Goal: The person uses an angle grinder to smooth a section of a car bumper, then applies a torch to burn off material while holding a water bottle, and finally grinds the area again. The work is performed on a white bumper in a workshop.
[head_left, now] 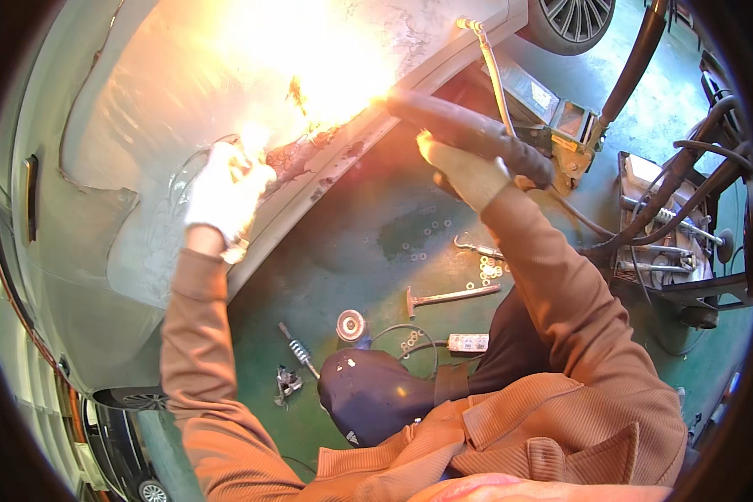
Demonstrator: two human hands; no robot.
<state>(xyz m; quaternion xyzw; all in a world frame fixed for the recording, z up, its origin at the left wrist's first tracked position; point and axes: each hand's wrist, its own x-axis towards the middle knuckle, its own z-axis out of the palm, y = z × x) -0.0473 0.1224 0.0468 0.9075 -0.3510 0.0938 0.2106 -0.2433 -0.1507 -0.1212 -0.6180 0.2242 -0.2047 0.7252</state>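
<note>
My right hand [464, 167], in a pale work glove, is closed on a dark, tube-shaped welding gun [468, 130], whose grip is mostly hidden. The gun's front end reaches the lower edge of a silver car body panel [134, 125], where a very bright flash washes out the surface. My left hand [226, 192], in a white glove, is at the panel left of the flash. Its fingers are drawn together near the bare, scorched metal [297, 159]; glare hides what they hold, if anything.
On the green floor are a hammer [452, 295], several washers [491, 269], an angle grinder [352, 325], a slide-hammer-like tool [299, 349] and a power strip [468, 342]. A floor jack [571, 142] stands right of the car. Thick cables [686, 180] run past a tool cart [661, 226].
</note>
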